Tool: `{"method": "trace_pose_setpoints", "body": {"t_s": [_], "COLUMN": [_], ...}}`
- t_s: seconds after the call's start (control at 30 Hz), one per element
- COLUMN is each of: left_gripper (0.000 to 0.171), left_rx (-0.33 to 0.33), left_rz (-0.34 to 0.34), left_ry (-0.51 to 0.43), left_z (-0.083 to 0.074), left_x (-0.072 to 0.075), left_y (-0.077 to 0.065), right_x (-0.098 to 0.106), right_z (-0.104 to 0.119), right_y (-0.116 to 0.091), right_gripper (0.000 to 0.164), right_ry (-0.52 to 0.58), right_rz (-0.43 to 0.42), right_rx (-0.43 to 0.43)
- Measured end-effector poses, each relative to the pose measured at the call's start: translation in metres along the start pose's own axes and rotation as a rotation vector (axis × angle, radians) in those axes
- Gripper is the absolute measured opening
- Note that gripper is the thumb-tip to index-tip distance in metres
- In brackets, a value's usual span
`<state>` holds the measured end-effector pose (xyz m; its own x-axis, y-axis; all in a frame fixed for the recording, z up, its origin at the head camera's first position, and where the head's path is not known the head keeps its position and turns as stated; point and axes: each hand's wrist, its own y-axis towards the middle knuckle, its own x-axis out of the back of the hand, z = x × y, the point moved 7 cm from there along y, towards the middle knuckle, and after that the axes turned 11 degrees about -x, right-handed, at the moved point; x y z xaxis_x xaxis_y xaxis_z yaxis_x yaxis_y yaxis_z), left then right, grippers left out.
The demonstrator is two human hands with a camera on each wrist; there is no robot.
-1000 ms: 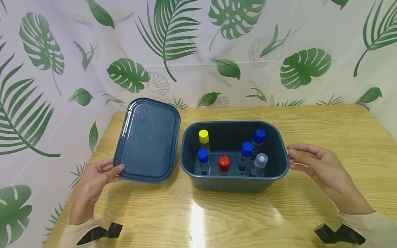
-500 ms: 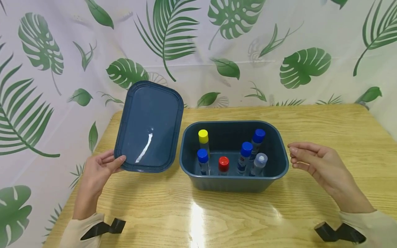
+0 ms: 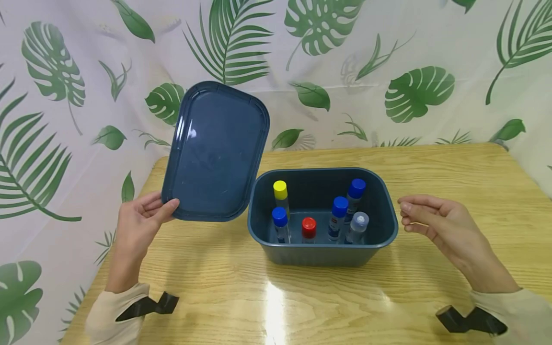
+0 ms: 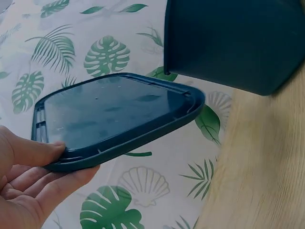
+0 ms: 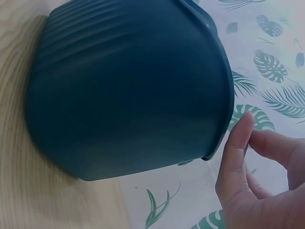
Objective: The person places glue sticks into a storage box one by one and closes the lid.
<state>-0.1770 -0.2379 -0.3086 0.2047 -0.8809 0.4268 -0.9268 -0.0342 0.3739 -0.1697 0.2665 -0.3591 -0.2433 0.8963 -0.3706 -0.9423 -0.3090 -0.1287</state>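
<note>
My left hand [image 3: 140, 220] pinches the lower left corner of a dark blue plastic lid [image 3: 217, 153], thumb on the face and fingers behind. The lid is raised and tilted, left of a matching blue bin [image 3: 315, 256]; its ridged rim shows in the left wrist view. Inside the bin stand small clear tubes with a yellow cap [image 3: 280, 189], a red cap [image 3: 308, 227], a whitish cap [image 3: 360, 220] and several blue caps [image 3: 340, 206]. Just off the bin's right end, my right hand [image 3: 448, 230] holds nothing, its fingers loosely bent and its thumb near the index finger.
The bin stands on a light wood-grain table [image 3: 224, 297]. Behind and to the left hangs a white cloth [image 3: 345, 110] with green leaf prints. Black straps [image 3: 148, 306] circle both sleeves.
My left hand has lifted the lid upward and slightly right, tilting it more toward upright. The right hand has hardly moved, and the bin with its tubes stays in place.
</note>
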Motion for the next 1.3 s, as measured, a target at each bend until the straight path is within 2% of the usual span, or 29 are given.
{"method": "trace_pose_setpoints", "body": {"t_s": [0.13,0.23,0.43,0.57,0.73,0.87,1.03,1.17,1.3], "left_gripper": [0.033,0.027,0.023,0.023,0.022,0.01,0.03,0.024,0.016], "left_rx": [-0.166,-0.314,-0.562,-0.705,-0.83,-0.939,-1.052,-1.183,-1.323], "left_rz": [-0.093,-0.154,-0.186,-0.176,-0.17,-0.154,-0.129,-0.115,-0.11], "left_ry": [0.114,0.142,0.198,0.254,0.316,0.372,0.369,0.374,0.406], "left_z": [-0.017,-0.031,-0.055,-0.069,-0.081,-0.09,-0.099,-0.11,-0.124], "left_x": [0.0,-0.002,-0.012,-0.021,-0.031,-0.04,-0.05,-0.057,-0.064], "left_y": [0.003,0.004,0.001,-0.003,-0.007,-0.013,-0.021,-0.029,-0.037], "right_x": [0.0,-0.001,-0.004,-0.008,-0.013,-0.018,-0.026,-0.032,-0.038], "right_z": [0.004,0.005,0.007,0.01,0.013,0.015,0.018,0.019,0.019], "right_y": [0.0,0.001,0.001,0.001,0.004,0.006,0.008,0.01,0.012], "right_gripper": [0.027,0.028,0.028,0.029,0.026,0.025,0.027,0.03,0.035], "right_ry": [-0.002,-0.005,0.008,-0.009,-0.051,-0.062,-0.053,-0.021,0.063], "right_rz": [0.009,0.014,0.027,0.034,0.018,0.023,0.076,0.136,0.207], "right_rx": [0.017,0.025,0.029,0.038,0.027,0.022,0.04,0.037,-0.011]}}
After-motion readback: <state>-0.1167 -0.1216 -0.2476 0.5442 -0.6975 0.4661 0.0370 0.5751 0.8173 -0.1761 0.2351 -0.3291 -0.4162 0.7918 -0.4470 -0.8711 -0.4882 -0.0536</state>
